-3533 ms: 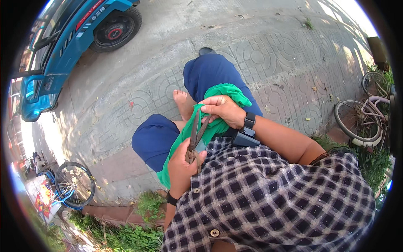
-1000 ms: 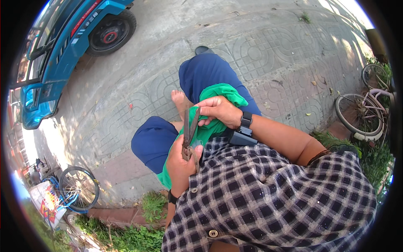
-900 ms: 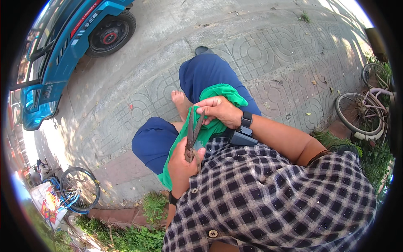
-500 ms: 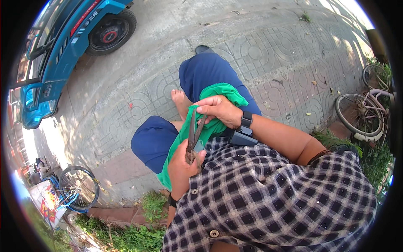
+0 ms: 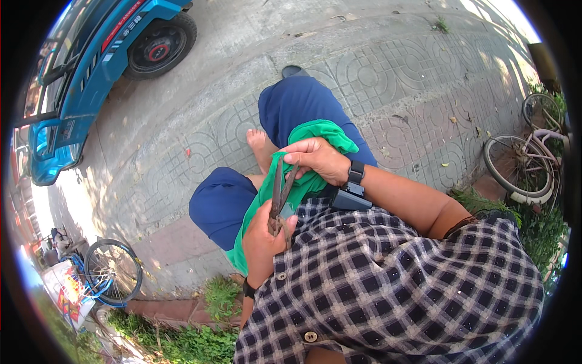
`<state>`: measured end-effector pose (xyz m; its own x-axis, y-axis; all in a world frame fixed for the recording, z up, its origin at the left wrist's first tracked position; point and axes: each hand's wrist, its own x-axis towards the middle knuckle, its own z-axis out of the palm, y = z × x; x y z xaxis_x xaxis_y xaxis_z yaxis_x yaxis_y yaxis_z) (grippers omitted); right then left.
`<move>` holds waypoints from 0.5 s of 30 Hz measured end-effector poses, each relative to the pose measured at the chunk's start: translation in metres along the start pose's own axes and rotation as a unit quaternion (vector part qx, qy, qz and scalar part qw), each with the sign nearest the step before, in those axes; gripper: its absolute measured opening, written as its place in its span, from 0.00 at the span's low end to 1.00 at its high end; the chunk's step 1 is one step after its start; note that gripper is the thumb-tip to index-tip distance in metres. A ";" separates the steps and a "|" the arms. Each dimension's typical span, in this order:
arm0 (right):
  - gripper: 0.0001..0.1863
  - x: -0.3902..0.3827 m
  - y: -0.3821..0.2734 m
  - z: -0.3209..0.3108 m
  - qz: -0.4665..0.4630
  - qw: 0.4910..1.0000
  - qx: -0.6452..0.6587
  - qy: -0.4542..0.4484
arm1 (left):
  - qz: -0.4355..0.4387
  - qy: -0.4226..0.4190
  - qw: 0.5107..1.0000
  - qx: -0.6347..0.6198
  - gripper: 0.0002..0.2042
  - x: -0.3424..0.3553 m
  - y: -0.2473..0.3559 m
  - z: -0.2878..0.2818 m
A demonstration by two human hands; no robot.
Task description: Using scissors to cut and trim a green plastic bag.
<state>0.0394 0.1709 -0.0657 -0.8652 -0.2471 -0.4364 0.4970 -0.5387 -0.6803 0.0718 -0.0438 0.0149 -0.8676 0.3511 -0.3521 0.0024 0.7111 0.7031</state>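
Observation:
Old dark metal scissors (image 5: 278, 189) are in my left hand (image 5: 260, 242), which is closed round their worn brownish handles. Their blades stand apart and point up toward my other hand, over a green cloth (image 5: 254, 212). This cloth lies across my lap and over part of my blue trousers (image 5: 303, 103). With thumb and fingers my right hand (image 5: 318, 159) pinches the cloth near the blade tips. Whether the cloth sits between the blades cannot be made out. A small pale greenish piece (image 5: 287, 211) shows beside the scissor handles.
Patterned paving (image 5: 388, 79) surrounds my legs. A blue vehicle (image 5: 91, 91) with a black wheel stands at the upper left. One bicycle (image 5: 113, 272) is at the lower left, another bicycle (image 5: 520, 164) at the right. Green plants (image 5: 188, 343) grow along the near edge.
Almost nothing differs. Both hands, the scissors and the cloth keep practically the same places.

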 end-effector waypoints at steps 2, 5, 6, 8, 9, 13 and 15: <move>0.14 0.000 0.000 0.000 -0.001 1.000 -0.003 -0.002 | 0.016 -0.002 1.000 0.000 0.24 0.002 -0.004 0.001; 0.14 0.001 0.000 -0.001 0.001 1.000 -0.004 0.002 | 0.028 -0.001 1.000 -0.004 0.25 0.003 -0.007 0.002; 0.14 0.001 0.001 -0.001 0.006 1.000 -0.005 -0.004 | 0.028 -0.001 1.000 -0.004 0.25 0.004 -0.009 0.003; 0.15 0.000 0.001 -0.001 0.010 1.000 -0.006 -0.010 | 0.067 0.022 0.997 -0.012 0.25 0.006 -0.013 0.004; 0.15 -0.001 -0.001 0.000 0.013 1.000 -0.006 -0.014 | 0.067 0.022 0.997 -0.012 0.25 0.008 -0.013 0.004; 0.15 -0.002 -0.002 -0.001 0.013 1.000 0.002 -0.014 | 0.092 0.027 0.995 0.009 0.25 0.010 -0.012 0.002; 0.15 -0.001 0.000 -0.002 0.009 1.000 0.006 -0.012 | 0.089 0.023 0.995 0.033 0.25 0.007 -0.010 0.001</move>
<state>0.0402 0.1725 -0.0669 -0.8574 -0.2767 -0.4339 0.5121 -0.5432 -0.6653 0.0656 -0.0480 0.0047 -0.8720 0.4482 -0.1967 0.1889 0.6789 0.7095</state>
